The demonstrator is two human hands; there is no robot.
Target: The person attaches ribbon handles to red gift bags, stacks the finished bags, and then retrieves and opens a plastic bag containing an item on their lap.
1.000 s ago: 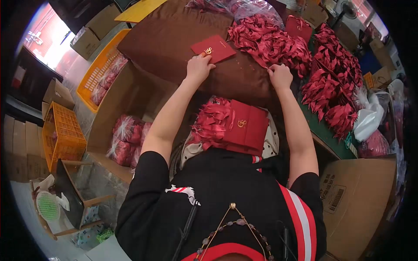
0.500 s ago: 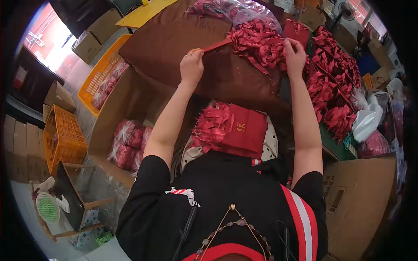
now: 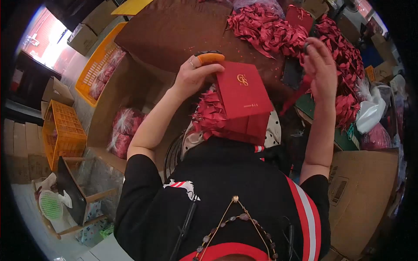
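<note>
My left hand point(image 3: 196, 76) pinches the top edge of a red gift bag point(image 3: 250, 89) with gold lettering, its thumb on the front face. An orange cover point(image 3: 211, 57) is on a finger of that hand. Raised to the right, my right hand point(image 3: 322, 71) has curled fingers and is slightly blurred. A red ribbon point(image 3: 298, 95) trails from it, down and to the left. The bag is tilted above my lap, over more red bags point(image 3: 246, 130). Beside them lies a bunch of red ribbons point(image 3: 210, 113), on a dotted cloth point(image 3: 273, 130).
Ahead is a brown-covered table point(image 3: 174, 30) with a ribbon heap point(image 3: 265, 28) and another red bag point(image 3: 299, 18). More ribbons point(image 3: 344, 65) hang at right. A cardboard box point(image 3: 365, 191) stands right; an open carton point(image 3: 102, 126) with bagged red bundles point(image 3: 124, 130) stands left.
My left hand has let go of the ribbon and gripped a red bag, now lifted from my lap. My right hand has moved right and slightly down with a ribbon trailing.
</note>
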